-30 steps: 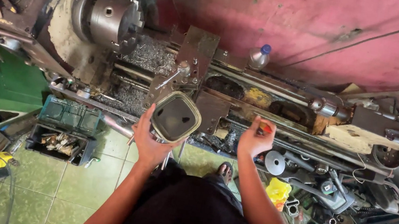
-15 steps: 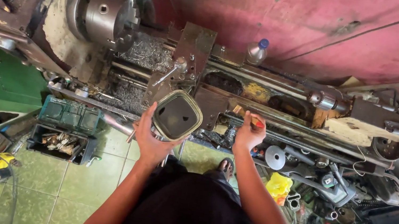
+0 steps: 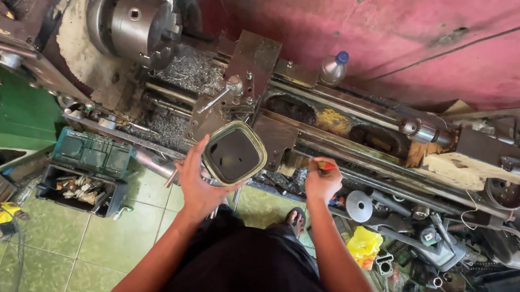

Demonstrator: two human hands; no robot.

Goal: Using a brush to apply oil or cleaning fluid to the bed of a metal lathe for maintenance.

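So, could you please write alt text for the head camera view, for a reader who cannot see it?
Seen from above, a person at a metal lathe holds a squarish dark container in the left hand, while the right hand grips a small red-tipped tool. A green toolbox sits on the tiled floor.

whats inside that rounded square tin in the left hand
The rounded square metal tin, held by the left hand, is open at the top. Its inside looks dark, with nothing distinct showing. Whether liquid or residue sits at the bottom cannot be told. The right hand grips a small orange-tipped tool beside it.

Yellow packet [image 3: 364, 245] on floor, right
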